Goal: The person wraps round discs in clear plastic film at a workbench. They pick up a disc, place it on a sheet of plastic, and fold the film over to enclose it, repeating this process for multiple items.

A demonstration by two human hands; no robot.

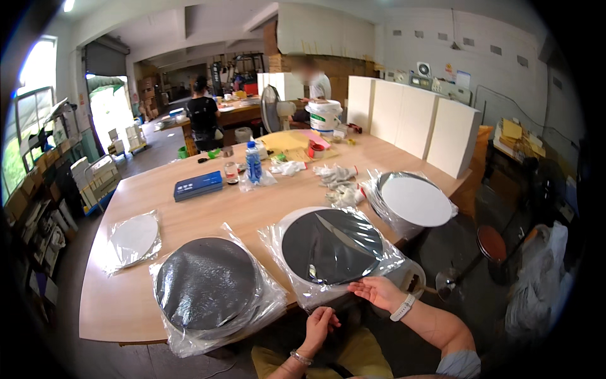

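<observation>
In the head view, a wood-topped table (208, 215) is filling the room, white panels (404, 117) standing along its far-right edge. At the near edge a bagged dark disc (331, 246) is lying; the right hand (379, 292), half open, and left hand (322, 325), loosely curled, are hovering beside it, grips unclear.

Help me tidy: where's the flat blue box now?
In the head view, the blue box lies left of centre on the table, left of the small jar and blue bottle.
</observation>
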